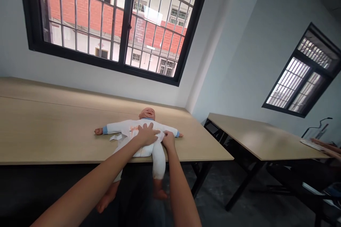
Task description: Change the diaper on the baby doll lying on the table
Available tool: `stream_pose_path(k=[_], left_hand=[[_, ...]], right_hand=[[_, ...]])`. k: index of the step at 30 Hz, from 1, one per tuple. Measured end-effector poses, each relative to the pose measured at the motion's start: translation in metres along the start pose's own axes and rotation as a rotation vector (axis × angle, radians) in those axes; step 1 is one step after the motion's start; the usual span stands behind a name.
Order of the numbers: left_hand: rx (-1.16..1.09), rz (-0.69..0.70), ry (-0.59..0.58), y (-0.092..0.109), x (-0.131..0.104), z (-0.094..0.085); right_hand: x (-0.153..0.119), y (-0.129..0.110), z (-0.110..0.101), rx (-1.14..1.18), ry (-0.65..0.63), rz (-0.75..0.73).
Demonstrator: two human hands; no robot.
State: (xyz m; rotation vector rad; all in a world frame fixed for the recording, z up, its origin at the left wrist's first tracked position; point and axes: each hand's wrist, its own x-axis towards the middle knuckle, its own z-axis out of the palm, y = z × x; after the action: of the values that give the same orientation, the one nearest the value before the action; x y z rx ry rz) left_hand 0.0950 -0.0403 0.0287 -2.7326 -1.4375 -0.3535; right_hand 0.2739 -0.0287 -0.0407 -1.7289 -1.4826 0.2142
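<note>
A baby doll (pixel 148 114) lies on its back at the front edge of the wooden table, arms spread, legs hanging over the edge. It wears a white outfit (pixel 119 127) with blue cuffs and collar. A white diaper (pixel 144 151) covers its middle, and a loose white tab (pixel 116 137) sticks out at its left side. My left hand (pixel 147 135) lies on the doll's belly, fingers spread over the white material. At the doll's right-hand side in the picture, my right hand (pixel 168 140) is closed, fingertips pinching the diaper's side edge; its grip is partly hidden.
The wooden table (pixel 53 124) stands against the wall below a barred window (pixel 117 21). To the right, past a gap, is a second table (pixel 247 134). Part of a person's arm (pixel 326 146) shows at the far right edge, near dark chairs.
</note>
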Motion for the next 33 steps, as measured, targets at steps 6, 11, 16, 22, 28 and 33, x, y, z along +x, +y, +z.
stream_pose_path(k=[6, 11, 16, 22, 28, 33], left_hand=[[-0.005, 0.0, -0.02, 0.004, 0.005, 0.005], [-0.035, -0.068, -0.051, 0.008, 0.017, 0.006], [-0.08, -0.1, 0.037, 0.012, 0.016, 0.008], [-0.112, 0.023, 0.042, 0.005, 0.007, 0.003], [-0.043, -0.045, -0.044, 0.012, 0.017, 0.006], [-0.044, -0.148, -0.039, 0.023, 0.026, 0.01]], right_hand=[[-0.001, 0.003, 0.001, 0.09, 0.043, -0.059], [-0.002, 0.002, -0.001, 0.126, 0.041, -0.069], [-0.005, -0.002, -0.002, 0.156, -0.04, -0.097], [-0.006, -0.009, -0.001, 0.196, -0.071, -0.087], [-0.005, -0.003, -0.001, 0.195, -0.051, -0.065], [-0.004, 0.0, -0.003, 0.233, -0.066, -0.067]])
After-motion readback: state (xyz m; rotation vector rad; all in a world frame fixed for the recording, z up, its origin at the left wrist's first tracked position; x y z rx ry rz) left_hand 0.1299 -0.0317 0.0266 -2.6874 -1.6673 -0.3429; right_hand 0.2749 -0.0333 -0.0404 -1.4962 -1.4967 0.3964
